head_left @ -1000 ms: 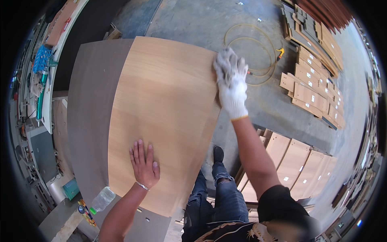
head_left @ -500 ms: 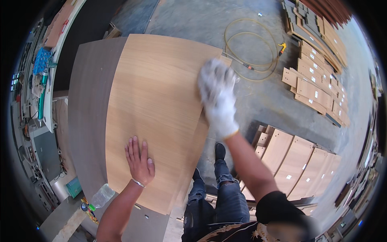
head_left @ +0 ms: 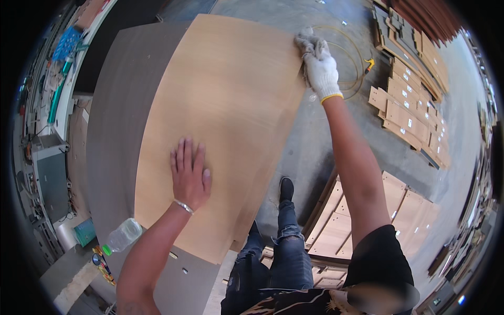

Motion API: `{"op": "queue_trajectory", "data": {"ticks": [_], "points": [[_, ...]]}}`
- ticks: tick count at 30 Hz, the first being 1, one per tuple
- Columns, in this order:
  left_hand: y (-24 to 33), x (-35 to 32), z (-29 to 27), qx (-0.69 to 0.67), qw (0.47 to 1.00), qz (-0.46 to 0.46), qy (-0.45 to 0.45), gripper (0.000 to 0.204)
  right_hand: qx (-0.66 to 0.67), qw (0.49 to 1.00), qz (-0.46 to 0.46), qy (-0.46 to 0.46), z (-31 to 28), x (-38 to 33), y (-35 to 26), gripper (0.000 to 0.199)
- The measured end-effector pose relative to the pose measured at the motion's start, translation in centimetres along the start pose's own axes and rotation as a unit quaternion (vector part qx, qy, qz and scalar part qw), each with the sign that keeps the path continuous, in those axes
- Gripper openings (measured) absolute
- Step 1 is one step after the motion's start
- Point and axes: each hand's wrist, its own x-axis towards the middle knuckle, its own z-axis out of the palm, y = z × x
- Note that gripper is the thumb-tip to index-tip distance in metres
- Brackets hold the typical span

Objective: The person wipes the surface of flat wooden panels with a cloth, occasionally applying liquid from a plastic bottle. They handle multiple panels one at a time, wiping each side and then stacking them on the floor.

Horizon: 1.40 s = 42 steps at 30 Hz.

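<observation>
A light wood-grain panel lies on top of a larger grey-brown panel. My bare left hand, with a bracelet at the wrist, rests flat on the light panel's near half, fingers stretched out. My right hand wears a white knit glove, greyed at the fingers. It is at the light panel's far right corner, its fingers bent together over the edge. Whatever may be inside those fingers is hidden. Beside my left forearm, a clear plastic bottle with a green cap lies on its side.
A yellowish air hose with a yellow blow gun is coiled on the floor. Stacked wooden boards stand at the right, and more drilled boards are nearer me. Along the left runs a cluttered bench with a green tube.
My gloved right hand has moved outward and away from me, from the panel's right side to its far corner. My left hand stays flat on the panel. The view has shifted.
</observation>
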Motion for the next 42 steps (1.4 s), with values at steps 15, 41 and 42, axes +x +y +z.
{"op": "queue_trajectory", "data": {"ticks": [15,41,42], "points": [[0.2,-0.2,1.7,0.003,0.997,-0.006,0.076,0.063,-0.032,0.967,-0.105,-0.23,5.1,-52.2,-14.9,0.055],[-0.5,0.3,2.6,0.027,0.994,-0.002,0.108,0.057,-0.185,0.973,-0.124,-0.063,7.4,-41.7,-10.1,0.064],[-0.9,0.4,2.7,0.03,0.993,0.002,0.111,0.057,-0.186,0.967,-0.11,-0.132,7.2,-45.4,-12.6,0.068]]}}
